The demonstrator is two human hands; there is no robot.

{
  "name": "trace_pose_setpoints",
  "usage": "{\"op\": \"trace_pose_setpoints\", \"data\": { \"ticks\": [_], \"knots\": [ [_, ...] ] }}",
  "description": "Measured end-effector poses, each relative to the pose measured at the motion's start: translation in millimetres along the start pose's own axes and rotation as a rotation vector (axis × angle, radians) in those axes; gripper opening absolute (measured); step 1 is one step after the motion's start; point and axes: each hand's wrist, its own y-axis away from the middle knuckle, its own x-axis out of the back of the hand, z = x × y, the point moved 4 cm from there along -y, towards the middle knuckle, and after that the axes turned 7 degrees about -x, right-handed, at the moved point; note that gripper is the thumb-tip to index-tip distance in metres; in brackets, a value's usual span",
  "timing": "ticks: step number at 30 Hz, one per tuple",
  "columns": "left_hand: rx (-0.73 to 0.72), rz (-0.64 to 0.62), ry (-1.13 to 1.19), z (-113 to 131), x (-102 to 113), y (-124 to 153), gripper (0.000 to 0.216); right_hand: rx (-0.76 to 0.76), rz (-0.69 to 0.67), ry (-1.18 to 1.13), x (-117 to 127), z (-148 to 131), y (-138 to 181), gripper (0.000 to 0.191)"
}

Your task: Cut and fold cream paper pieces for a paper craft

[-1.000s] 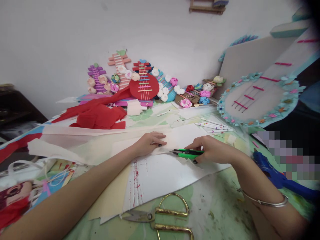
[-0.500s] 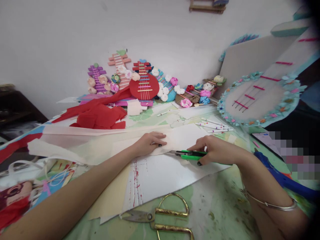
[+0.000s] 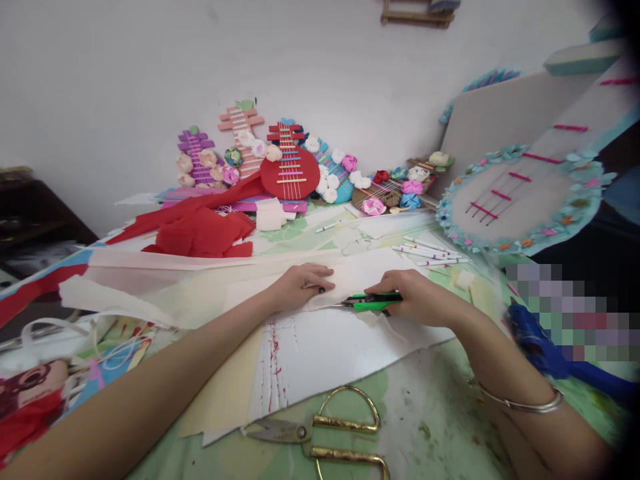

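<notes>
My left hand [image 3: 301, 285] lies flat, fingers stretched out, pressing a cream sheet of paper [image 3: 200, 288] onto the table. Just to its right, my right hand [image 3: 415, 297] is closed around a green utility knife [image 3: 373, 302], whose blade points left toward the fingertips of my left hand and rests on the paper's edge. Under both lies a white board [image 3: 325, 347] with red marks on it.
Gold-handled scissors [image 3: 325, 435] lie near the front edge. Red paper scraps [image 3: 200, 233], paper guitars and flowers [image 3: 290, 167] stand at the back wall. Several pens [image 3: 425, 250] lie right of centre, beside a large round craft piece [image 3: 520, 200]. A blue glue gun [image 3: 540, 343] is at right.
My right hand slid the knife right and then back left toward my left hand. My left hand stayed put on the paper.
</notes>
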Motion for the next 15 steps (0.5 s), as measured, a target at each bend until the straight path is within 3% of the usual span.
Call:
{"op": "trace_pose_setpoints", "data": {
  "ticks": [7, 15],
  "knots": [
    [0.013, -0.018, -0.022, -1, -1, 0, 0.027, 0.018, 0.072, 0.046, -7, -1, -7, 0.043],
    [0.007, -0.017, -0.009, 0, -1, 0, 0.028, 0.047, 0.012, 0.032, -9, -10, -4, 0.044]
  ]
}}
